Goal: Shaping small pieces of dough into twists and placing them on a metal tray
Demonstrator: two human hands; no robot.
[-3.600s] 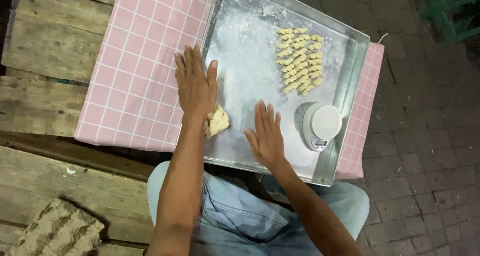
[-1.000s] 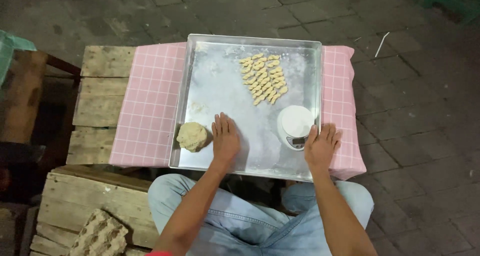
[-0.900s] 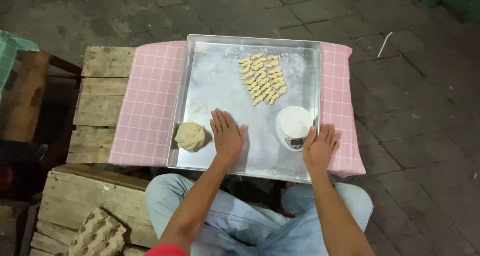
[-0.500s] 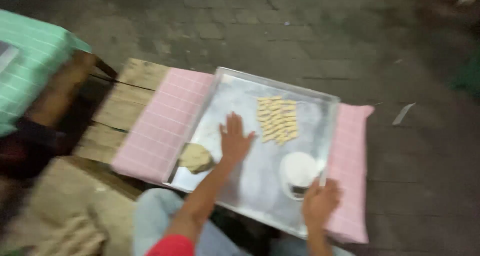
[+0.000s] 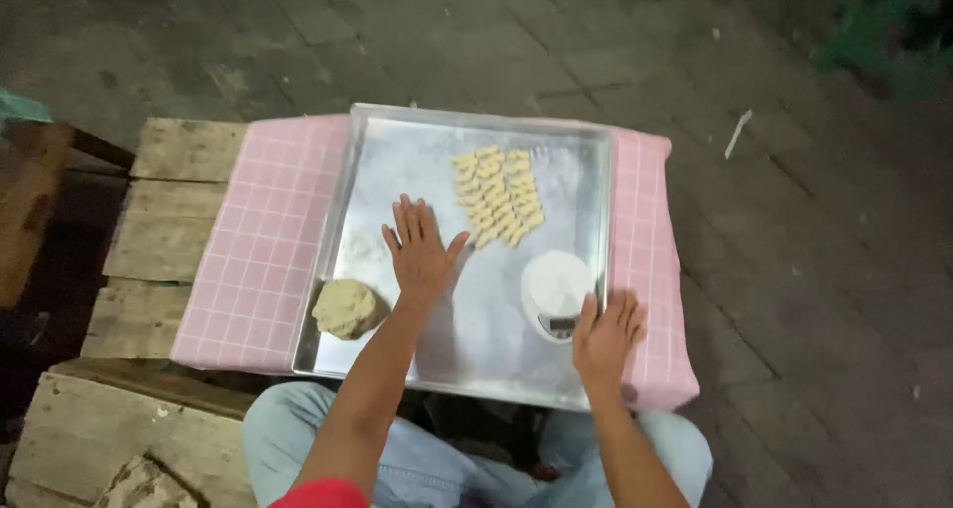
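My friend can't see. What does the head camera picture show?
A seated person presses the left hand flat on a floury metal tray while the right hand rests on its edge. On the tray are rows of small dough pieces, a dough lump and a white kitchen scale.

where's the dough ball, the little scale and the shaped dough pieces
Beige dough ball [image 5: 345, 307], head view, on the middle of its top.
Small white round kitchen scale [image 5: 556, 286], head view, on its round platform.
Rows of pale shaped dough pieces [image 5: 496, 196], head view, on the cluster's centre.
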